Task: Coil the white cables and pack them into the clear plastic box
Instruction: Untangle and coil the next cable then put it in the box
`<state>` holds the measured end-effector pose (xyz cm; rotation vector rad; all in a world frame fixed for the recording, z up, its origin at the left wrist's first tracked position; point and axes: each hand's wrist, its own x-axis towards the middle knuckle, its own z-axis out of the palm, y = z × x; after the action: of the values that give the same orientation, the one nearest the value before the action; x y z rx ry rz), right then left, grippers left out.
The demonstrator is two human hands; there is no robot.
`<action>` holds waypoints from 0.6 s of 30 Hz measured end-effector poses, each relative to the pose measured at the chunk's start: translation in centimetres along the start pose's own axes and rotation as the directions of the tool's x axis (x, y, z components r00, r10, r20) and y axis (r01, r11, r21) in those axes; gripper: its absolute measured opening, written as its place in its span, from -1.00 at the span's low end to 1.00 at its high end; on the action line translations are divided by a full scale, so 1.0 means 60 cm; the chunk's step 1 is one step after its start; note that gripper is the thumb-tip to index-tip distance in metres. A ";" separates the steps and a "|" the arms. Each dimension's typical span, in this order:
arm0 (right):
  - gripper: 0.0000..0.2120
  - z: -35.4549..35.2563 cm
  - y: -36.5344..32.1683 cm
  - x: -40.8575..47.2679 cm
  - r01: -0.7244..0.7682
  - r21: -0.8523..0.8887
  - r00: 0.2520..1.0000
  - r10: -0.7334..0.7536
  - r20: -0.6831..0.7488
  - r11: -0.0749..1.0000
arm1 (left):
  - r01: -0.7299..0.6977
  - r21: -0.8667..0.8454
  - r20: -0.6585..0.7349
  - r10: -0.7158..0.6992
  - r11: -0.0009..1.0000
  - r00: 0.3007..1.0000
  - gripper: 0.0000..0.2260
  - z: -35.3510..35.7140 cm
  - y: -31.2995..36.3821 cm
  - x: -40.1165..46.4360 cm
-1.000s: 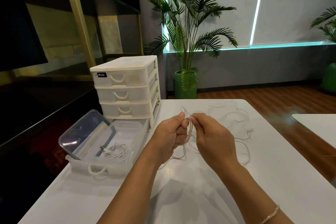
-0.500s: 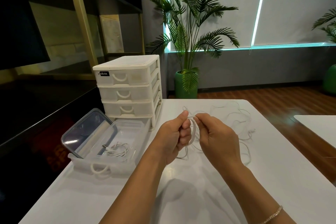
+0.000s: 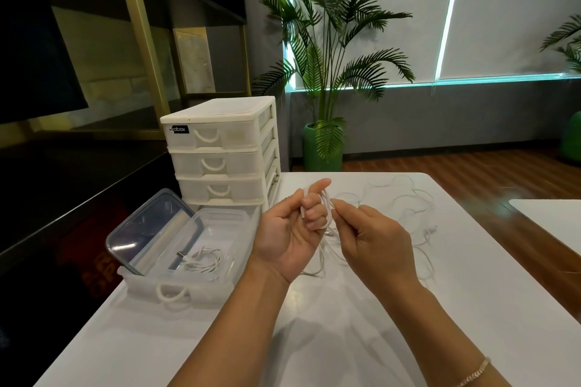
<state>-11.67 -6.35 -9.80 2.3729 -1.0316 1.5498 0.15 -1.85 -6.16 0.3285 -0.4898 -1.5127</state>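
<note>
Hands [image 3: 333,229] above white table [image 3: 345,339], potted palm [image 3: 327,50] behind

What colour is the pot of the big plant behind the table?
Green; the pot shows clearly in the head view.

A thin white cable [image 3: 325,214] looped around the fingers of the left hand [image 3: 290,234], its free run pinched by the right hand [image 3: 374,237]; more loose white cables [image 3: 408,207] sprawl tangled across the tabletop [image 3: 345,324] behind; one coiled cable [image 3: 202,261] lies inside the open clear plastic box [image 3: 220,223] at left
</note>
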 end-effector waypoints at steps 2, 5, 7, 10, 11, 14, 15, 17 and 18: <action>-0.81 -0.002 -0.003 0.001 0.004 -0.006 1.000 -0.004 0.002 1.000 | -0.029 0.009 -0.006 0.029 1.000 1.000 -0.70 0.000 0.003 0.001; -0.79 -0.006 -0.009 0.001 0.012 -0.018 1.000 -0.012 -0.009 1.000 | -0.049 0.032 -0.022 0.050 0.998 0.999 -0.69 0.002 0.005 0.002; -0.82 -0.006 -0.009 0.000 0.017 -0.021 1.000 -0.017 -0.007 1.000 | -0.075 0.049 -0.040 0.077 0.996 0.996 -0.70 0.000 0.003 0.003; -0.86 -0.005 -0.012 -0.002 0.046 -0.009 0.999 -0.045 0.007 0.999 | -0.152 0.063 -0.096 0.158 0.986 0.983 -0.74 -0.004 0.007 0.004; -0.87 -0.006 -0.015 -0.002 0.059 -0.001 0.998 -0.059 0.008 0.998 | -0.172 0.094 -0.116 0.183 0.981 0.976 -0.75 -0.004 0.010 0.005; -0.89 -0.010 -0.024 0.000 0.098 0.017 0.995 -0.097 -0.015 0.995 | -0.197 0.331 -0.144 0.256 0.923 0.956 -0.82 -0.001 0.013 0.002; -0.89 -0.012 -0.025 0.001 0.100 0.021 0.995 -0.099 -0.026 0.995 | -0.194 0.447 -0.141 0.283 0.874 0.949 -0.82 0.001 0.010 0.001; -0.87 -0.015 -0.022 0.005 0.093 0.027 0.995 -0.091 -0.043 0.995 | -0.171 0.708 -0.103 0.340 0.686 0.935 -0.81 0.003 0.004 0.000; -0.86 -0.015 -0.020 0.006 0.092 0.028 0.995 -0.090 -0.047 0.995 | -0.161 0.810 -0.070 0.366 0.563 0.928 -0.80 0.002 0.001 0.000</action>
<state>-11.59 -5.21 -8.79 2.3569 -0.8843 1.5899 0.14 -1.84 -6.00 1.0809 -0.9785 -0.8477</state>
